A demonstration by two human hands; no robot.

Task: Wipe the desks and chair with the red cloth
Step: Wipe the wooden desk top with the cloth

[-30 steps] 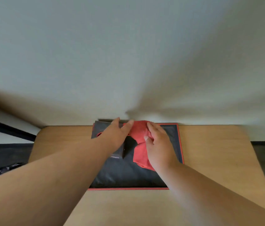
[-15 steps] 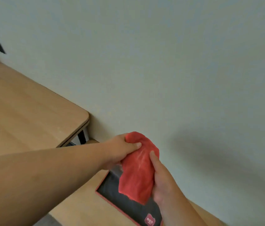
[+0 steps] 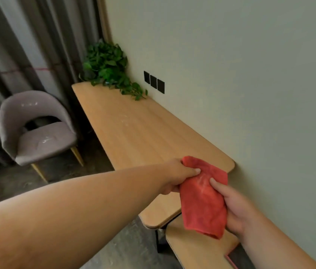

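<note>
The red cloth (image 3: 203, 199) hangs in the air between both hands, over the near end of a long wooden desk (image 3: 139, 131) that runs along the wall. My left hand (image 3: 178, 175) pinches the cloth's top edge. My right hand (image 3: 233, 206) grips its right side with the thumb on the front. A second, lower wooden desk (image 3: 192, 249) lies at the bottom right, below the cloth. A grey-pink upholstered chair (image 3: 36, 129) with gold legs stands on the floor to the left of the long desk.
A leafy green plant (image 3: 106, 68) sits at the far end of the long desk. Three black wall sockets (image 3: 154, 82) are on the pale wall above it. Grey curtains (image 3: 17, 45) hang behind the chair. A black mat's red-edged corner (image 3: 236, 255) shows on the lower desk.
The view has swung left from the lower desk and its black mat to the long desk and chair. Both hands have lifted the red cloth off the mat and carried it along.
</note>
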